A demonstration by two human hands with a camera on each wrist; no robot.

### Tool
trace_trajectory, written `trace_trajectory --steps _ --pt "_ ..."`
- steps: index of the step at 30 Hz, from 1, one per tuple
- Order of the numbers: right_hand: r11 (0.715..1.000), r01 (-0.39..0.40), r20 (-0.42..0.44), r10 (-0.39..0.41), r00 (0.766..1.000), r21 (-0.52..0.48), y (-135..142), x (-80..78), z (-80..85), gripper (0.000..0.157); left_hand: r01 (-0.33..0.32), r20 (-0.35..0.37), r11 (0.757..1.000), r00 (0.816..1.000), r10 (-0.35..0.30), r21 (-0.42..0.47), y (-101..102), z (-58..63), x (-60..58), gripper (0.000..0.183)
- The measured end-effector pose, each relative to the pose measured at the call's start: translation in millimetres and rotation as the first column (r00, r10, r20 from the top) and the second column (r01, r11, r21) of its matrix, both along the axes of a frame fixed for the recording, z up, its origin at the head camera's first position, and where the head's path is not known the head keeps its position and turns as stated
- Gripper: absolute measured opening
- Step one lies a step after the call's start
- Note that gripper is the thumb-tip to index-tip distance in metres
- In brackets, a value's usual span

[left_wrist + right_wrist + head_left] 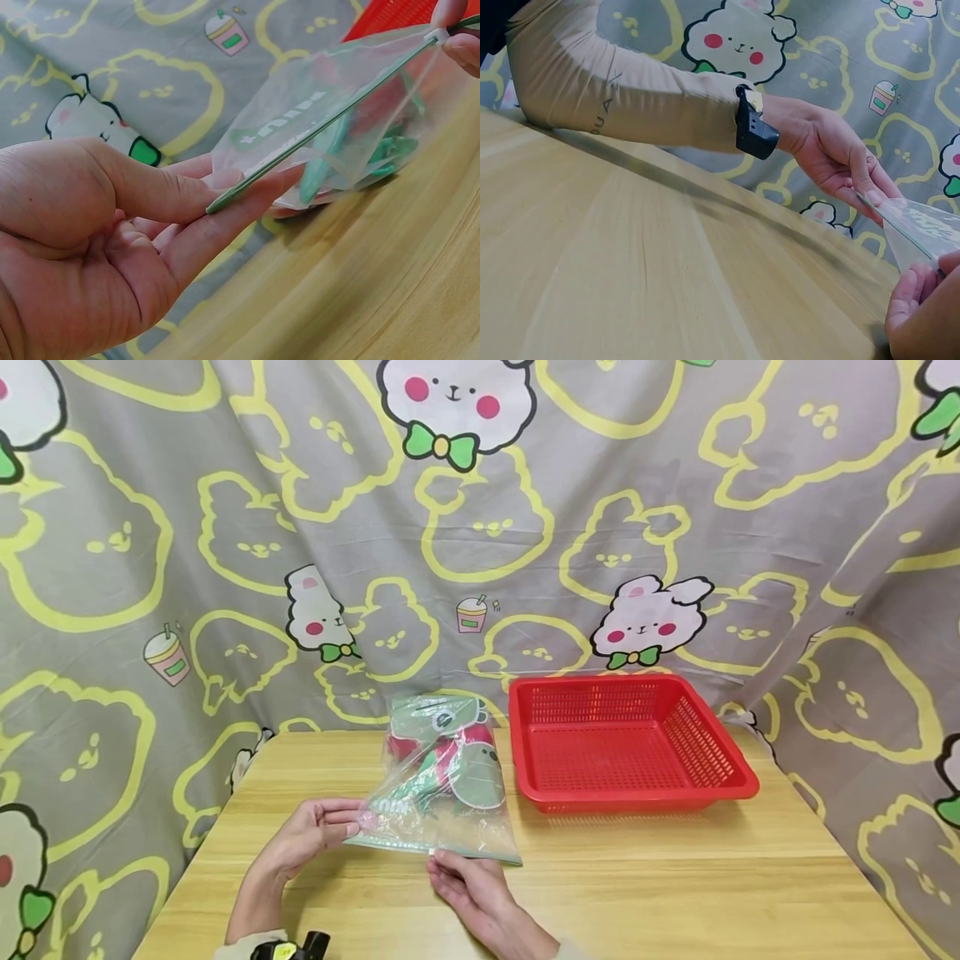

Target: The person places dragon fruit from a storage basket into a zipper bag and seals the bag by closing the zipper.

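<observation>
A clear zip bag (480, 831) with a green zip edge lies on the table, its edge raised toward me. Inside it are green, red and white items (450, 752), which I cannot make out exactly. My left hand (311, 835) pinches the left corner of the bag between thumb and fingers, as the left wrist view shows closely. With thumb and fingers, my right hand (480, 893) grips the small white slider (436, 35) on the zip, around the middle of the edge. In the right wrist view only part of the right hand (930, 307) shows.
A red perforated plastic basket (630, 793) stands on the wooden table (660, 893), just right of the bag. Behind the table hangs a grey patterned curtain (510, 643). A black device (756, 135) is strapped to the left wrist.
</observation>
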State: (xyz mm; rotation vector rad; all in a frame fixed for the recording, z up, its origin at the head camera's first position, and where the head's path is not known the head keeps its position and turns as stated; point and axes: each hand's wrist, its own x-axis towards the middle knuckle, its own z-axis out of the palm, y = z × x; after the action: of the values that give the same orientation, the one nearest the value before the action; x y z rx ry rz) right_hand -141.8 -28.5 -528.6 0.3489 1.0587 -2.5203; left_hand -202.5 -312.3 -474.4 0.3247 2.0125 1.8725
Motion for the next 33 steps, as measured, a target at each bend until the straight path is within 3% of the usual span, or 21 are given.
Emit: trace_trajectory --steps 13,33 --pt "1.0 -0.001 -0.023 0.002 1.0 0.008 13 0.5 0.1 0.007 -0.02 -0.034 0.997 0.999 0.018 -0.069 1 3.5 0.3 0.049" --pt "1.0 -0.008 -0.023 0.007 1.0 -0.018 30 1.4 -1.4 0.011 -0.01 -0.033 0.999 0.999 0.009 -0.03 0 3.7 -0.3 0.047"
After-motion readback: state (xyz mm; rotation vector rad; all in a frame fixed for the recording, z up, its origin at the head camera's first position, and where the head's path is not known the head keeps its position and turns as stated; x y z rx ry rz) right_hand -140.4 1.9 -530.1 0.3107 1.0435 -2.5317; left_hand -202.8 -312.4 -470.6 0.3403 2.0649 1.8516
